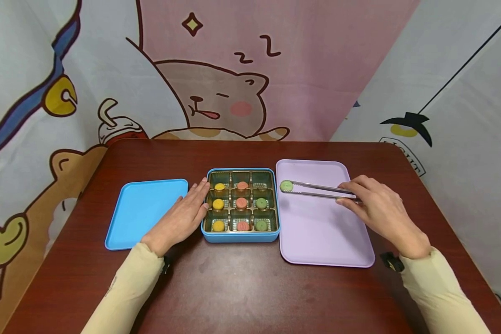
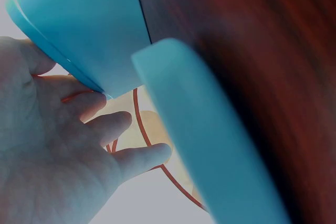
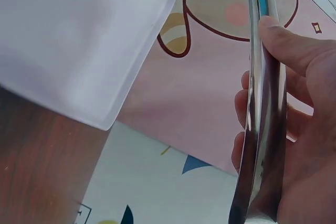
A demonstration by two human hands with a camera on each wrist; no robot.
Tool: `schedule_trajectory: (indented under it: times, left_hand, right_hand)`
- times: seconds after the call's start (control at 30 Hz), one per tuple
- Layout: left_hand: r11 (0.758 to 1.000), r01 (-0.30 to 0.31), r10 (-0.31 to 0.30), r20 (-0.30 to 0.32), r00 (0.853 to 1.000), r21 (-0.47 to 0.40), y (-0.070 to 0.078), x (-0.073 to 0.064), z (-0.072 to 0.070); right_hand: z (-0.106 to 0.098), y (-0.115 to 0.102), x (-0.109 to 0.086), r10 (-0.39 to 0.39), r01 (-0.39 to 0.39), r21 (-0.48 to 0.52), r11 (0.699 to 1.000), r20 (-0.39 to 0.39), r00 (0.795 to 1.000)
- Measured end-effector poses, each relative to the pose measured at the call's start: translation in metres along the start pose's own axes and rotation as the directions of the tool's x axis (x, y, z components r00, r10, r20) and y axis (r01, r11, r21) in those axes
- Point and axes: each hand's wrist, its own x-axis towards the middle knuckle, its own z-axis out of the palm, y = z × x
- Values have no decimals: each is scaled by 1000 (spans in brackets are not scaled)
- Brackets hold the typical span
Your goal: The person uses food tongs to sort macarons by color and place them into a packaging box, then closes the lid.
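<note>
My right hand [image 1: 380, 211] grips metal tongs [image 1: 317, 187], which point left over the lilac tray [image 1: 325, 236]. A round green macaron [image 1: 286, 185] sits between the tong tips, near the tray's left edge. My left hand [image 1: 183, 215] lies with its fingers extended against the left side of a blue box [image 1: 240, 237]. In the box, a gold liner divides the space into several compartments. Yellow macarons [image 1: 218, 204] fill the left column, pink macarons [image 1: 241, 203] the middle, and two green macarons [image 1: 261, 203] the right; the far right compartment shows bare liner.
A flat blue lid [image 1: 146, 213] lies left of the box, partly behind my left hand. The tray stands right beside the box on the dark wooden table [image 1: 234, 287]. A cartoon-printed cloth [image 1: 317, 69] hangs behind the table.
</note>
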Motion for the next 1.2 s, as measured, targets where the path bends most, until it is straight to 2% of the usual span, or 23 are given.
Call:
schedule_trajectory:
  times: [0.6, 0.8, 1.2]
  left_hand:
    - [1000, 9, -9, 8, 1000, -9, 0, -1, 0]
    - [1000, 9, -9, 4, 1000, -12, 0, -1, 0]
    - [1000, 4, -4, 10, 1000, -11, 0, -1, -1]
  right_hand:
    - [13, -12, 31, -31, 31, 24, 999, 12, 999]
    - [17, -14, 38, -37, 37, 15, 999, 39, 999]
    - [21, -20, 51, -87, 87, -1, 996, 32, 996]
